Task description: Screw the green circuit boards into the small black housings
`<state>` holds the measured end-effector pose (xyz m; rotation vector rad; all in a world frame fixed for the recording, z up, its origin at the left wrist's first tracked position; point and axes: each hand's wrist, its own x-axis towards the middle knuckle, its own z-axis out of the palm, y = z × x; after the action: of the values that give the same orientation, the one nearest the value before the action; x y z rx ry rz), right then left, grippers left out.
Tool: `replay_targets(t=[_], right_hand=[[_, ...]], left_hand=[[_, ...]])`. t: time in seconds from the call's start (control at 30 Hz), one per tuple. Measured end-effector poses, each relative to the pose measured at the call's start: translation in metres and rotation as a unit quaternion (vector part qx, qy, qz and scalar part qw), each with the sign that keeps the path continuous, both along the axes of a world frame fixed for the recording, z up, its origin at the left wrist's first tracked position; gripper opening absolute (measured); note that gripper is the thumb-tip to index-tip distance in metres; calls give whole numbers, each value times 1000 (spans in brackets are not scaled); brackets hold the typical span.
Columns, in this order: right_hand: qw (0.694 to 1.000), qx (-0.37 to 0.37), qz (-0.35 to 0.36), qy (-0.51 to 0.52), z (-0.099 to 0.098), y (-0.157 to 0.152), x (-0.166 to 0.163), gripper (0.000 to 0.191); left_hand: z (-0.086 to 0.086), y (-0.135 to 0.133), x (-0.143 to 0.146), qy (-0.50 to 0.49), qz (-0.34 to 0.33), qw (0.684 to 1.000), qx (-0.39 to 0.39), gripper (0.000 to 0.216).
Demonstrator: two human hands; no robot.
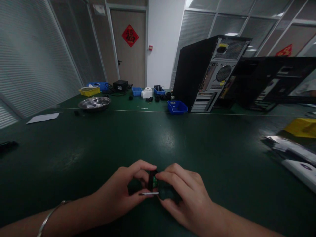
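Observation:
My left hand (123,192) and my right hand (185,194) meet low in the middle of the view, just above a dark green table (158,138). Between their fingertips sits a small black part with a green piece showing (153,179). Fingers of both hands pinch it from either side. A thin metal rod (148,193) lies under my left thumb, pointing right. A metal bangle (49,215) circles my left wrist.
Two black computer cases (209,72) stand at the back right. A blue bin (177,107), a steel dish (94,103), a yellow tray (89,91) and small black parts lie along the far side. Paper (43,118) lies left; a yellow bin (302,127) and packets lie right.

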<state>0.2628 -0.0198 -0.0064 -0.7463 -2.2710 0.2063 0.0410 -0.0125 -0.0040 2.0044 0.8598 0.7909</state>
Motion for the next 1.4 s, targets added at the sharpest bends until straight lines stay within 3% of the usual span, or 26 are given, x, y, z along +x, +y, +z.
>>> replay_targets(t=[0.1, 0.63, 0.97, 1.1, 1.27, 1.4], right_hand=[[1000, -4, -7, -5, 0, -2, 0, 28], [999, -16, 37, -10, 2, 0, 1, 23], [998, -40, 39, -36, 0, -1, 2, 34], [997, -60, 27, -41, -1, -1, 2, 33], [997, -50, 32, -50, -4, -2, 1, 32], [996, -65, 37, -52, -6, -1, 2, 47]], left_hand=[[-2, 0, -1, 2, 4, 1000, 27, 44], [-3, 0, -1, -8, -5, 1000, -10, 43], [-3, -2, 0, 14, -7, 1000, -19, 40], [-1, 0, -2, -18, -19, 997, -75, 41], [0, 0, 2, -69, -14, 981, -179, 24], [4, 2, 3, -94, -9, 973, -212, 25]])
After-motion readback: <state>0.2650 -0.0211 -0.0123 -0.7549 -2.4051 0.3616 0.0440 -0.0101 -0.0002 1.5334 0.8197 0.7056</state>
